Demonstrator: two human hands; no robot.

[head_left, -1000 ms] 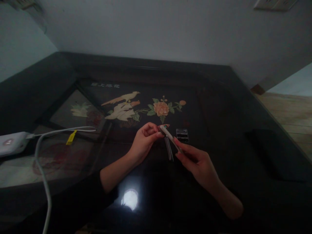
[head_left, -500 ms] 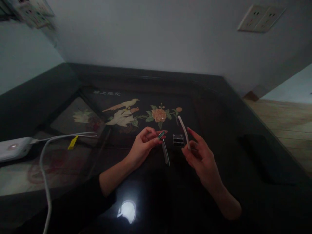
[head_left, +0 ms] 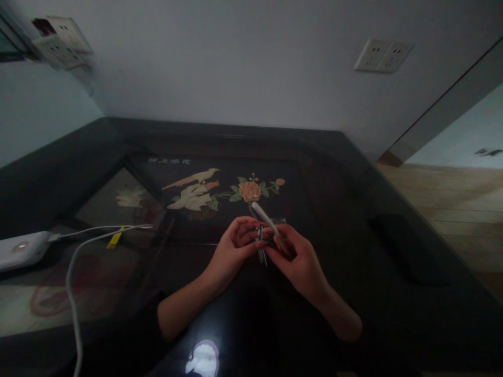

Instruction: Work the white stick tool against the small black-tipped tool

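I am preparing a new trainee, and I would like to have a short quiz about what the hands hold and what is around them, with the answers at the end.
1. What does the right hand hold?
a) the cable
b) the pale strip
c) the wall socket

2. True or false: the left hand has a green piece at its fingertips.

3. Fill in the colour: the tag lying to the left of both hands is ____.

Key: 1. b; 2. true; 3. yellow.
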